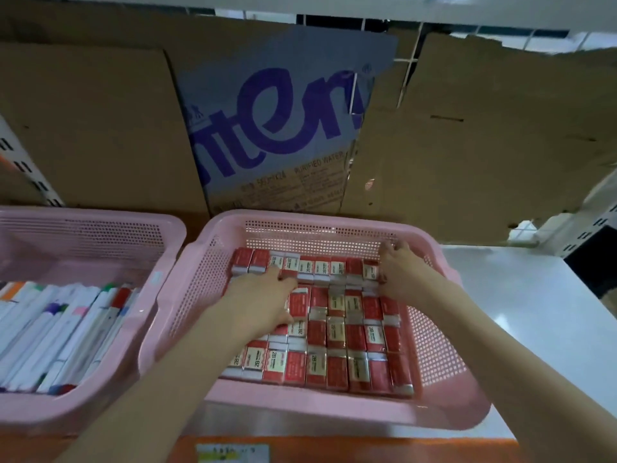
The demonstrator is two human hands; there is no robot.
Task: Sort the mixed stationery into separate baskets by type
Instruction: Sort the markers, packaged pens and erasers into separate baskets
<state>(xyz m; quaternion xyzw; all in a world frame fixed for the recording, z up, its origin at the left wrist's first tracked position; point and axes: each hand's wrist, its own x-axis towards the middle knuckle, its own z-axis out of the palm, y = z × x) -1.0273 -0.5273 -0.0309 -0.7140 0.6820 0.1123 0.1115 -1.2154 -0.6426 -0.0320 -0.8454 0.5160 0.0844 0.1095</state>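
Note:
A pink perforated basket (437, 349) in the middle holds several rows of red-and-white wrapped 2B erasers (337, 332). My left hand (263, 299) lies flat on the erasers at the basket's left, fingertips at the back row. My right hand (400, 265) is at the back right corner, fingers curled over the end of the back row of erasers. A second pink basket (100, 235) on the left holds several white markers (60, 329) with coloured caps.
Flattened cardboard sheets (467, 135), one with blue print, stand behind the baskets. The white shelf surface (534, 312) extends to the right of the eraser basket. An orange shelf edge with a label (233, 452) runs along the front.

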